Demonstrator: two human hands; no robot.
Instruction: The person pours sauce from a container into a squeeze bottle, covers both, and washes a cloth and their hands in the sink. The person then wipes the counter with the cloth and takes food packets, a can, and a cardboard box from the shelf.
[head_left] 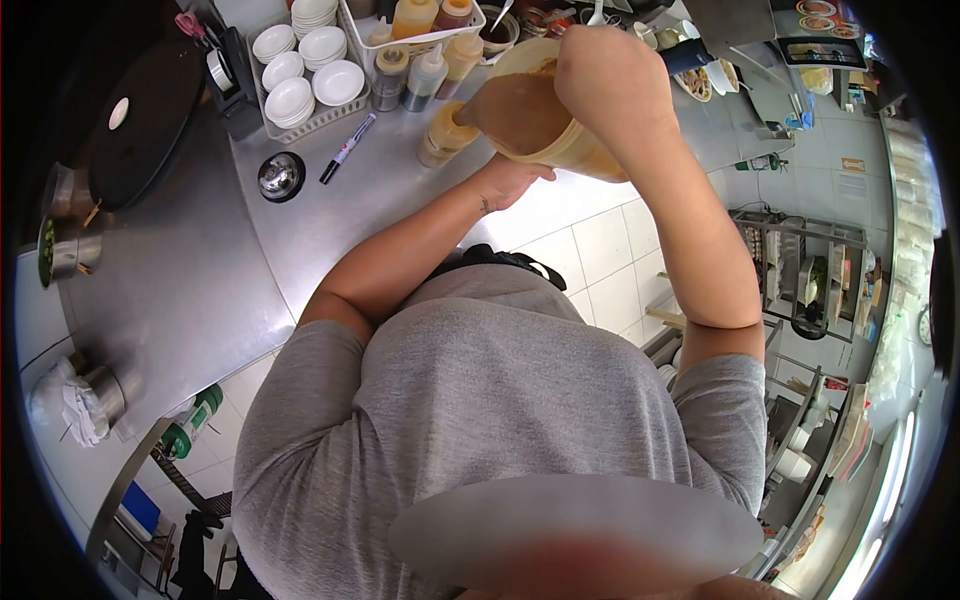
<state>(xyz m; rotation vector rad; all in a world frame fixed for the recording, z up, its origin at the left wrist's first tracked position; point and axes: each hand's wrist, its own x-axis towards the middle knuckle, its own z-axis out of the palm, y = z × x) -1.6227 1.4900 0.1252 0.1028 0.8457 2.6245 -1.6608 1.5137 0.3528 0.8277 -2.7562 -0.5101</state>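
A translucent plastic tub (597,160) of brown sauce (530,108) is tipped leftward, its lip at the mouth of a squat plastic bottle (446,138) standing on the counter. My left hand (517,182) is closed against the tub's lower side; most of its fingers are hidden behind it. Over the tub's far right rim, my right hand (615,85) makes a fist. A thick dark handle (686,57) juts out to the right of that fist, seemingly from a utensil in its grip; the working end is hidden.
Sauce bottles (425,78) and a basket of small white dishes (340,84) stand behind the bottle. On the steel counter (190,290) lie a marker (348,148) and a silver call bell (281,177). A round black griddle (150,125) is at far left, shelving (800,260) at right.
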